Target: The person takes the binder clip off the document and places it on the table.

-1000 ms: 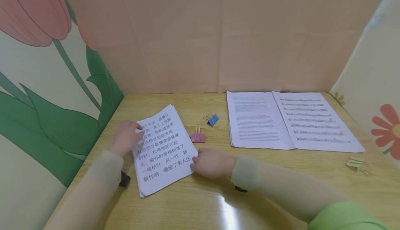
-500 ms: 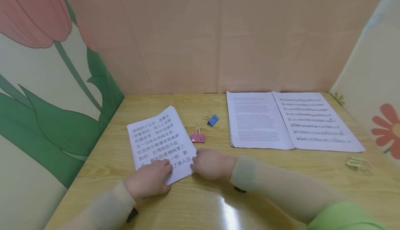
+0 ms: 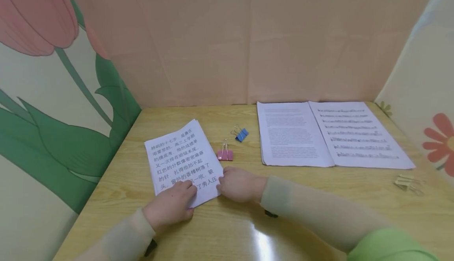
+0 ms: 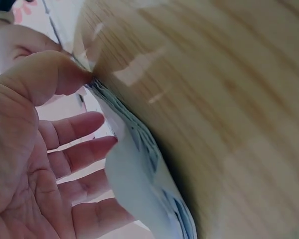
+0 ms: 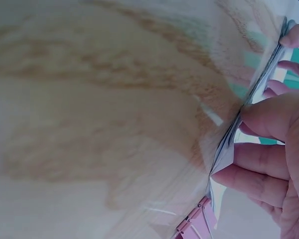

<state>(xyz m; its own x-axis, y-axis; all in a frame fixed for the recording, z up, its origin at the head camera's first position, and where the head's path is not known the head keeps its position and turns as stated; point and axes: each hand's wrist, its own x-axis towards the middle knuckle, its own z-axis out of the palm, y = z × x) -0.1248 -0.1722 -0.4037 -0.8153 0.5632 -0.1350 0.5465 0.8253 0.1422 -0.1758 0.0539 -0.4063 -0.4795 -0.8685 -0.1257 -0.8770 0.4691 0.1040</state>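
Observation:
A stack of printed paper lies tilted on the left part of the table, large Chinese text facing up. My left hand grips its near edge, fingers over the top sheet and thumb at the edge. In the left wrist view, the layered sheets bow apart slightly below the thumb. At the stack's lower right side, my right hand pinches the edge between thumb and fingers. Just beyond that hand sits a pink binder clip, its wire handles pointing away. A blue binder clip lies farther back.
Toward the back right are a stack of small-print pages and, beside it, sheet music. A pale yellow binder clip lies in front of the music. A pink-beige backdrop rises behind the wooden table.
My left hand has left the stack's upper left edge and come down to its near edge, uncovering the text there. My right hand stays at the right side.

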